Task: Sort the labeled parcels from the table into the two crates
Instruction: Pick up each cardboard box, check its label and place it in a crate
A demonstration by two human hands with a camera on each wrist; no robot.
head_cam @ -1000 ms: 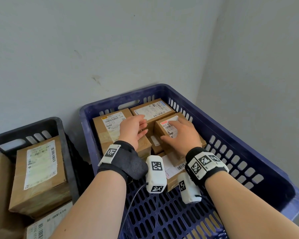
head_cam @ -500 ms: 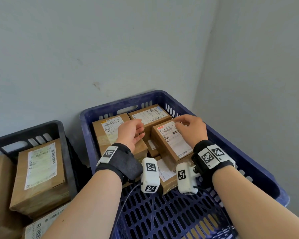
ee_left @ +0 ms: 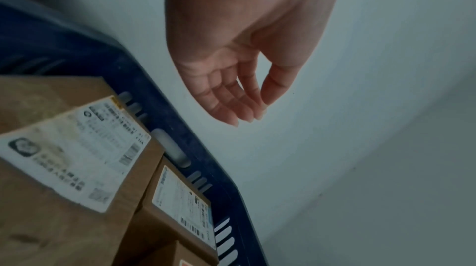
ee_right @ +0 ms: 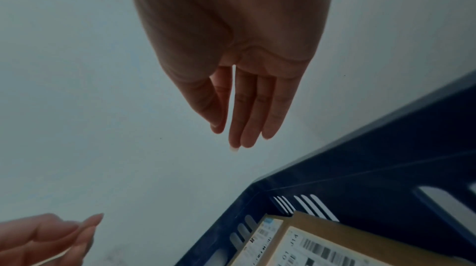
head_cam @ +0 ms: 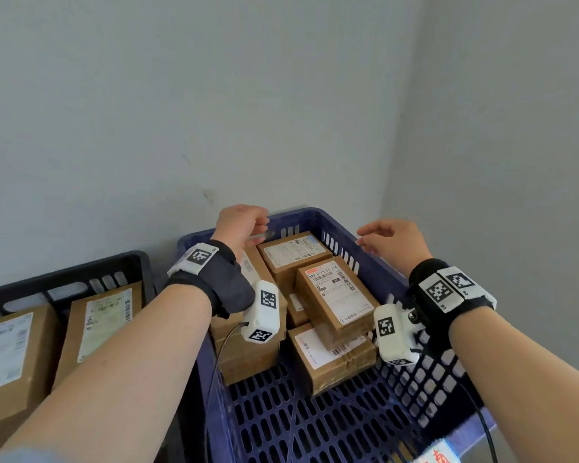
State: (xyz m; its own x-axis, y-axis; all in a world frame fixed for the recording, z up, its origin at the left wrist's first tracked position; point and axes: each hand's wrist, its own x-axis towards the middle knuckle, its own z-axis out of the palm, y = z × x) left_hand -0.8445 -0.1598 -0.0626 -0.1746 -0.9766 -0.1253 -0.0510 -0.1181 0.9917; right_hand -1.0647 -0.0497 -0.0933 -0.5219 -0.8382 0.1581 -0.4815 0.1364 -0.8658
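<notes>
A grey wall [head_cam: 147,111] is standing behind, meeting a second grey wall [head_cam: 515,145] at a corner on the right. A small dark scuff mark [head_cam: 208,196] is showing on the first wall. A red-and-white printed item [head_cam: 438,457] is lying at the bottom edge, too cropped to identify.

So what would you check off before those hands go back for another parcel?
1. Left hand empty: ok, fingers relaxed, holding nothing.
2. Right hand empty: ok.
3. Both hands lifted above the blue slotted plastic crate: ok.
4. Top brown cardboard parcel with the red-cornered label resting steady: cannot tell; it lies on other parcels.
5. Room left in the blue crate: ok, near floor bare.
6. Room in the black plastic crate: cannot tell, only partly in view.
</notes>
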